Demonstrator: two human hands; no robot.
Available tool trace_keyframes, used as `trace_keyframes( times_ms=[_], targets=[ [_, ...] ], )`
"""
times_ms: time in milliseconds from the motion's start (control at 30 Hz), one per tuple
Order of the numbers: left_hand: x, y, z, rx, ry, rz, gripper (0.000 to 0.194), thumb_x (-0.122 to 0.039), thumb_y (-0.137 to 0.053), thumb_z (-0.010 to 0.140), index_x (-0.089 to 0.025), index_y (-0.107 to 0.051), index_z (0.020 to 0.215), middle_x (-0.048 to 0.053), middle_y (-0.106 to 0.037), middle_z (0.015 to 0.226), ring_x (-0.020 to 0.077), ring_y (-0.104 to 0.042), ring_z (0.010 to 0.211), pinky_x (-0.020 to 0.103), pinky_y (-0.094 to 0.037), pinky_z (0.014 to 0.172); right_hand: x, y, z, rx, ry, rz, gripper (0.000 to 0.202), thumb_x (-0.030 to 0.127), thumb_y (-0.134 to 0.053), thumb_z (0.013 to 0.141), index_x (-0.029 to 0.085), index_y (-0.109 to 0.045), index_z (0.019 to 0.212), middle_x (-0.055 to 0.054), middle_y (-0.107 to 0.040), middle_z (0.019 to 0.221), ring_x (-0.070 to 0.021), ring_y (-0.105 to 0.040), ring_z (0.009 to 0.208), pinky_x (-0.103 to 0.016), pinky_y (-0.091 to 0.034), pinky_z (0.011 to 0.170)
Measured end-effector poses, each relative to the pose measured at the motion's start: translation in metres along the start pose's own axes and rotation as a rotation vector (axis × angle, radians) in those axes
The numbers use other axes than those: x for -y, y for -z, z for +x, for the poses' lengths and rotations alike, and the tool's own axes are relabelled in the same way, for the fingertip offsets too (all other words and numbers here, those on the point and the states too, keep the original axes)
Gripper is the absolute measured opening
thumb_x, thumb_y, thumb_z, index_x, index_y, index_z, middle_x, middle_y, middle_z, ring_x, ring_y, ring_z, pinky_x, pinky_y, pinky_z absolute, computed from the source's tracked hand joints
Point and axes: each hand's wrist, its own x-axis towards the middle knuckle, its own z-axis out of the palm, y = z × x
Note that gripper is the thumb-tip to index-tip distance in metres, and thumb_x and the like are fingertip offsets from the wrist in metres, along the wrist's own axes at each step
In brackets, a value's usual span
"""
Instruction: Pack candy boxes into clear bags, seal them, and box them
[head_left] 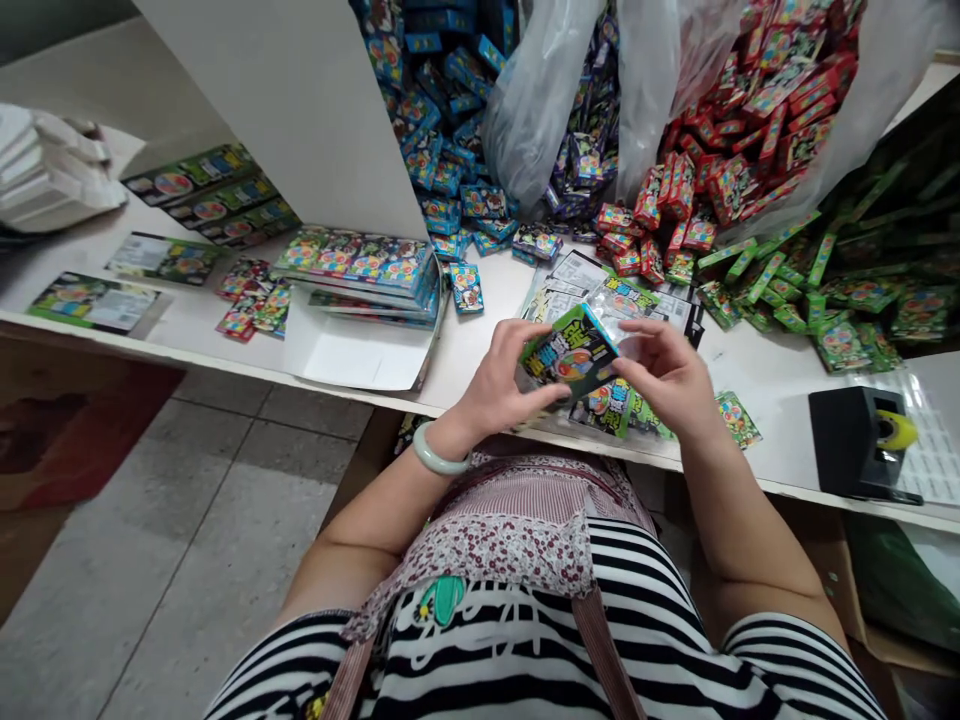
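Observation:
A dark card box with green and blue edges and bright printing (571, 352) is held between my two hands above the table edge. My left hand (504, 382) wraps round its left end, thumb along the near side. At its right end, the fingers and thumb of my right hand (666, 375) pinch the corner, where some clear plastic shows. Beneath lie printed plastic packets (611, 405) and black-and-white printed sheets (574, 272). A small blue box (466, 288) stands left of them, and a green packet (739, 420) lies right of my right hand.
Behind are heaps of small blue boxes (450, 130), purple boxes (589, 150), red boxes (780, 120) and green boxes (847, 290), partly in clear bags. A white open carton (352, 350) holds stacked printed packs. A black tape dispenser (847, 440) stands at the right.

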Motion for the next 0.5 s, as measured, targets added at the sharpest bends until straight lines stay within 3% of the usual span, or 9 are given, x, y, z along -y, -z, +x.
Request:
trace_keyframes(
  times_ms=[67,133,267,400,500],
  targets=[
    [-0.005,-0.008,0.001,-0.036,0.092,-0.194,0.054,-0.038,-0.066,0.090,-0.027,-0.043,0.138,0.007,-0.054,0.117,0.0183,-0.061,0.098,0.038,-0.057,0.091,0.008,0.002,0.002,-0.094,0.050,-0.026,0.042,0.041,-0.071,0.082,0.030,-0.052,0.119,-0.001,-0.064,0.091,-0.0172,-0.065,0.080,-0.033,-0.057,0.073],
    [-0.006,-0.019,0.000,-0.036,0.162,-0.356,0.053,-0.032,-0.061,0.093,-0.030,-0.040,0.141,0.006,-0.056,0.114,0.0149,-0.063,0.090,0.034,-0.058,0.084,0.008,0.001,0.001,-0.183,0.068,-0.014,0.046,0.040,-0.072,0.081,0.032,-0.047,0.120,-0.003,-0.066,0.099,-0.0171,-0.065,0.078,-0.034,-0.057,0.075],
    [0.002,-0.037,-0.013,-0.036,0.253,-0.489,0.058,-0.032,-0.063,0.091,-0.031,-0.040,0.143,0.005,-0.059,0.111,0.0182,-0.065,0.097,0.034,-0.060,0.081,-0.019,-0.014,-0.010,-0.319,-0.007,0.035,0.047,0.044,-0.072,0.078,0.032,-0.045,0.115,-0.003,-0.067,0.101,-0.0183,-0.067,0.082,-0.037,-0.058,0.081],
    [0.010,-0.035,-0.026,0.042,0.288,-0.505,0.062,-0.033,-0.065,0.089,-0.032,-0.039,0.145,0.006,-0.061,0.114,0.0208,-0.065,0.104,0.037,-0.061,0.083,-0.043,-0.031,-0.022,-0.404,-0.036,0.047,0.039,0.047,-0.071,0.079,0.029,-0.053,0.109,-0.003,-0.067,0.097,-0.0207,-0.068,0.092,-0.039,-0.058,0.087],
    [0.011,-0.027,-0.029,0.104,0.310,-0.512,0.060,-0.034,-0.065,0.089,-0.031,-0.041,0.145,0.007,-0.063,0.117,0.0216,-0.066,0.106,0.036,-0.061,0.082,-0.046,-0.035,-0.025,-0.367,-0.023,-0.007,0.030,0.047,-0.068,0.083,0.028,-0.062,0.105,-0.004,-0.068,0.097,-0.0205,-0.067,0.088,-0.040,-0.058,0.085]
  ],
)
